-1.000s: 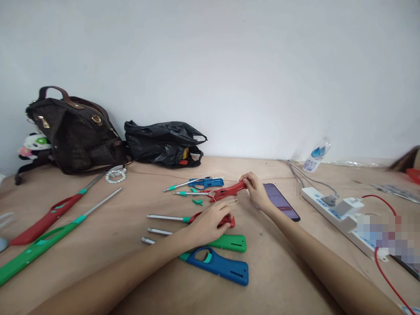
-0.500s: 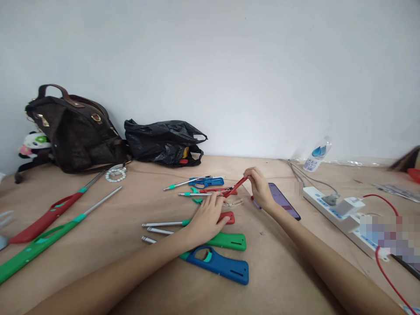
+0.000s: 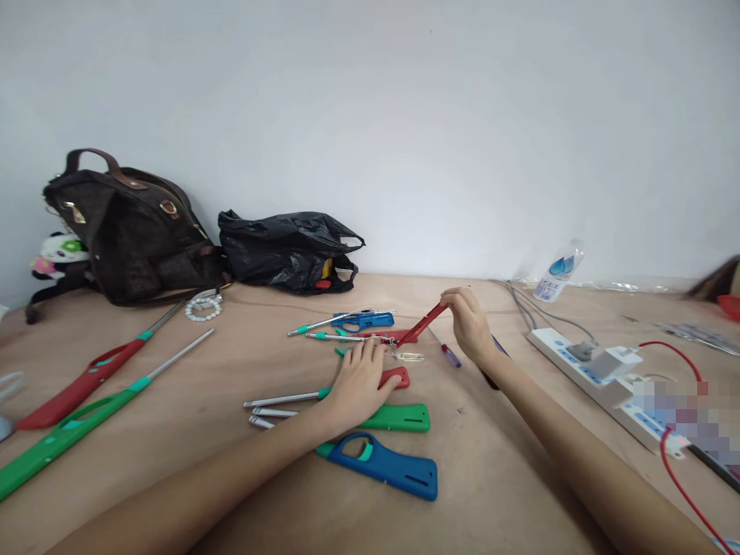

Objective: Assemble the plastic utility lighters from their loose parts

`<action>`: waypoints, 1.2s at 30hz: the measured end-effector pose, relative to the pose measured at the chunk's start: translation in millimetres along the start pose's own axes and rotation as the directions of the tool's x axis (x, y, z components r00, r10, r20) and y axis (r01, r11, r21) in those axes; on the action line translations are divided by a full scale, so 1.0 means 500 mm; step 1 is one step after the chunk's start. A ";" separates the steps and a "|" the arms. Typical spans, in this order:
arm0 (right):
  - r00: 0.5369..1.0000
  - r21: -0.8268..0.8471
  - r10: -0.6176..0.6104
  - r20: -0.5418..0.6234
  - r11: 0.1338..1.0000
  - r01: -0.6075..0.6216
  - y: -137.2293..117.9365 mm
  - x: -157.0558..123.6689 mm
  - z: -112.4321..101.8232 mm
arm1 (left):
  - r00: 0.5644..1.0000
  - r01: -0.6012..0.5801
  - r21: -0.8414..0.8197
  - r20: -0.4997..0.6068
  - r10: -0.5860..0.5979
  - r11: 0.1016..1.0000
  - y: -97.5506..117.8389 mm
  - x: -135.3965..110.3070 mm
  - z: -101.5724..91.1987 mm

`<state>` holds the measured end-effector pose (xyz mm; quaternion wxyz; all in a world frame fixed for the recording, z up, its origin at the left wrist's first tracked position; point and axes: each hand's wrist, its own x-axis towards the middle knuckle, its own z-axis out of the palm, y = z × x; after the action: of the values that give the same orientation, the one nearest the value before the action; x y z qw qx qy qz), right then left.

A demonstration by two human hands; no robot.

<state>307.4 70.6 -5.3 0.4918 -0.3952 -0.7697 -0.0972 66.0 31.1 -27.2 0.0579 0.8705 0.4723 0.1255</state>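
My right hand point(image 3: 470, 327) pinches the end of a red lighter casing half point(image 3: 424, 323) and holds it tilted above the table. The casing's lower end is by an opened red gas lighter point(image 3: 408, 337). My left hand point(image 3: 358, 385) lies palm down with fingers stretched, its fingertips at the opened lighter's metal tube point(image 3: 329, 337); contact there is hard to make out. Under and beside this hand are a red lighter point(image 3: 398, 377), a green lighter point(image 3: 398, 417) and a blue lighter point(image 3: 387, 468). A purple-handled screwdriver point(image 3: 451, 355) lies left of my right wrist.
Behind lie blue lighter parts point(image 3: 370, 320). At left are long red point(image 3: 81, 385) and green lighters point(image 3: 75, 432), a bracelet point(image 3: 203, 306), a backpack point(image 3: 144, 239) and a black plastic bag point(image 3: 277, 250). A power strip point(image 3: 601, 385) and bottle point(image 3: 558, 274) stand right.
My right hand has moved right and slightly up with the red casing half, baring the screwdriver and covering most of the phone. The red and green lighters by my left hand have shifted slightly left.
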 end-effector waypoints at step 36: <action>0.834 0.099 0.012 0.551 0.992 -0.080 -0.113 -0.105 0.025 | 0.949 -0.170 -0.139 0.245 0.200 0.976 0.049 -0.125 -0.042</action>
<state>270.0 12.8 -41.6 0.2752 -0.3952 -0.8730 0.0779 47.3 -35.0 -12.1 0.1571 0.9151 0.3688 0.0436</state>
